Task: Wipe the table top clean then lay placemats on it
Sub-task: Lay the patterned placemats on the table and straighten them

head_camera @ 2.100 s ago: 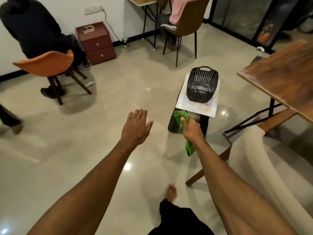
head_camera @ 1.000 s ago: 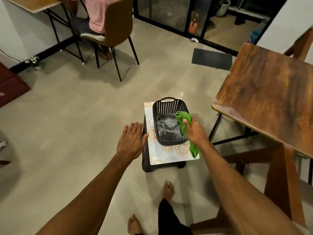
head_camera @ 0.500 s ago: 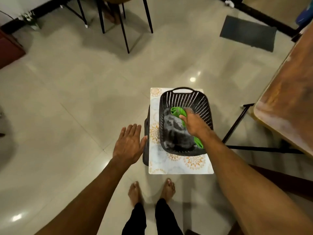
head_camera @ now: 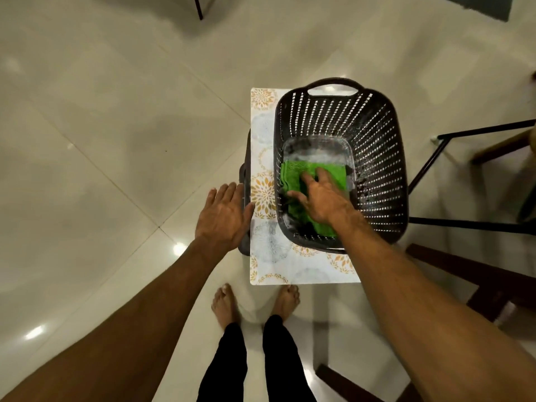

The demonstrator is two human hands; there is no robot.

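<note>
The green cloth (head_camera: 295, 173) lies flat on the bottom of a dark slotted basket (head_camera: 377, 158), towards its six o'clock half. The right hand (head_camera: 322, 201) reaches in over the near rim and rests on the cloth with its fingers straight and spread wide and the thumb out towards nine o'clock. It covers the cloth's middle, and its wrist hides the near corner. The fingertips are slightly blurred, so I cannot tell how hard they bear down. The bare part of the basket's bottom at twelve o'clock shows a pale sheen; whether that is wet or only glare cannot be made out.

The basket stands on a placemat (head_camera: 269, 245) with orange and grey flower rounds, which shows as an L along the basket's nine and six o'clock sides. The rest is under the basket, and whether one mat or a stack lies there cannot be told. The mat rests on a dark stool (head_camera: 244, 246), seen only as a narrow edge at nine o'clock.

The left hand (head_camera: 223, 216) hovers palm down just beside that edge, holding nothing, its fingers straight and close together.

At six o'clock stand two bare feet (head_camera: 225, 303) below black trousers (head_camera: 220, 367) on a glossy tiled floor (head_camera: 101, 126). At three o'clock run black metal legs (head_camera: 470, 224), their top cut off. At four o'clock dark wooden frame pieces (head_camera: 478, 282) leave the picture, and at one o'clock a dark mat (head_camera: 475, 7) is clipped.
</note>
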